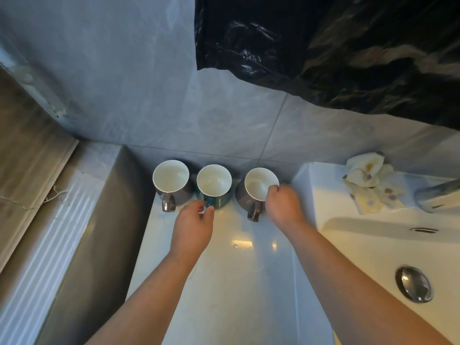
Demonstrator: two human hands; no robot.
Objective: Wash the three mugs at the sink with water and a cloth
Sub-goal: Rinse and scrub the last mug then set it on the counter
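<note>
On the white counter (236, 270), the wall (149, 95) shuts off 12 o'clock, the sink (373, 257) drops away at 3, and bare surface runs toward 6. Three mugs line the wall, close together: left mug (171, 180), teal mug (214, 183), right mug (256, 185). The right hand (283, 205) pinches the right mug's rim at its 4 o'clock. The left hand's (193, 227) curled thumb and forefinger touch the teal handle; whether they grip it, I cannot tell. The cloth (366, 170) lies at 2 on the sink's rim.
</note>
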